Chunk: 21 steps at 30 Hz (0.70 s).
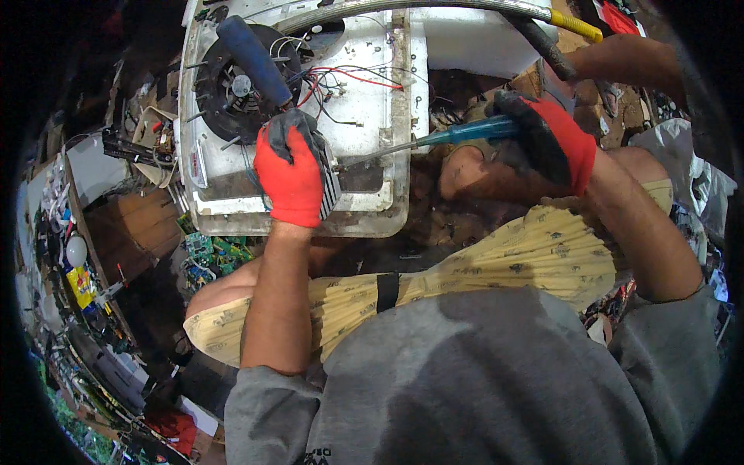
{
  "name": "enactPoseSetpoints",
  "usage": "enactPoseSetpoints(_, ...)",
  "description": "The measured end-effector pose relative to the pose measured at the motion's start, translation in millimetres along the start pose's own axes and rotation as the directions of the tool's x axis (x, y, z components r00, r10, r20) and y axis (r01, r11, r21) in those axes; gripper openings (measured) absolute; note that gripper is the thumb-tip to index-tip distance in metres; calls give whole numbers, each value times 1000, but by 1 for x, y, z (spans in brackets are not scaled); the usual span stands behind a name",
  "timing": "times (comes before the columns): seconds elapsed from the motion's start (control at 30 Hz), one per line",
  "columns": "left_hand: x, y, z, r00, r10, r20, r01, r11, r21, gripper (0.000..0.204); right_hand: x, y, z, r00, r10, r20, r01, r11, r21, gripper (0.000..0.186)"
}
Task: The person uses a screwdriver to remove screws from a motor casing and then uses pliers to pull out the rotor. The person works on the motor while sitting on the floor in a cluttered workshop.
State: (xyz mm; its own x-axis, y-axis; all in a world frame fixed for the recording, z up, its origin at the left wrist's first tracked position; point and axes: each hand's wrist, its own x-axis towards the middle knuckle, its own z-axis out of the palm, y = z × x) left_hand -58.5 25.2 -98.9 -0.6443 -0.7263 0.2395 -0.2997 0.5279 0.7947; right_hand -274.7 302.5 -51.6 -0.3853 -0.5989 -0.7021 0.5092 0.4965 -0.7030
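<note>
Grubby white worktop (pixel 368 46)'s sitting below; left hand (pixel 293 167)'s curling tight round a striped block (pixel 331 190); right hand (pixel 550 136)'s clenching a screwdriver (pixel 473 130); it could be jabbing the left if the block's slipping.

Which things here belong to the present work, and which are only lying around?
In use:
Screwdriver, in the right hand
Finned metal block, in the left hand
White panel, seemingly the work surface

Apparently just lying about:
Green circuit boards
Yellow packet
Clear plastic sheet
</note>
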Motion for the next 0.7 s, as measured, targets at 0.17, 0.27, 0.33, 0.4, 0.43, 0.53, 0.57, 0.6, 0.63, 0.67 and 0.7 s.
enactPoseSetpoints(0.17, 2, 2, 1, 999, -42, 26, 43, 996, -75, 19, -9, -12, -15, 952, -155, 264, 281, 787, -549, 28)
enactPoseSetpoints(0.27, 2, 9, 1, 997, -73, 35, 77, 990, -120, 19, -9, -14, -24, 925, -224, 307, 375, 674, -637, 27)
enactPoseSetpoints(0.33, 1, 9, 3, 999, -50, 23, 52, 993, -109, 18, -7, -8, -28, 923, -266, 278, 381, 726, -572, 27)
enactPoseSetpoints(0.4, 4, 3, 3, 1000, 30, 4, -29, 998, -57, 18, -8, -5, -23, 944, -263, 199, 321, 872, -370, 30)
enactPoseSetpoints(0.43, 4, 2, 2, 999, 45, 0, -45, 998, -43, 17, -8, -3, -20, 959, -239, 153, 271, 933, -235, 32)
enactPoseSetpoints(0.53, 5, 6, 3, 997, 80, 20, -79, 997, -9, 17, -8, 4, -13, 984, -170, 61, 163, 981, 107, 33)
enactPoseSetpoints(0.57, 4, 3, 2, 998, 60, 18, -60, 998, -15, 18, -7, 4, -7, 983, -173, 57, 163, 975, 151, 30)
enactPoseSetpoints(0.6, 4, -2, 2, 999, 41, 17, -40, 999, -21, 18, -7, 5, -4, 983, -176, 53, 163, 967, 196, 27)
enactPoseSetpoints(0.63, 3, -5, 2, 1000, 22, 16, -21, 999, -27, 18, -8, 0, -8, 941, -305, 151, 331, 921, -206, 22)
enactPoseSetpoints(0.67, 3, -3, 2, 1000, 21, 10, -21, 1000, -23, 18, -12, -7, -14, 883, -373, 286, 470, 691, -549, 18)
enactPoseSetpoints(0.7, 3, 1, 2, 1000, 21, 3, -21, 1000, -18, 18, -10, -7, -21, 910, -287, 300, 415, 656, -631, 17)
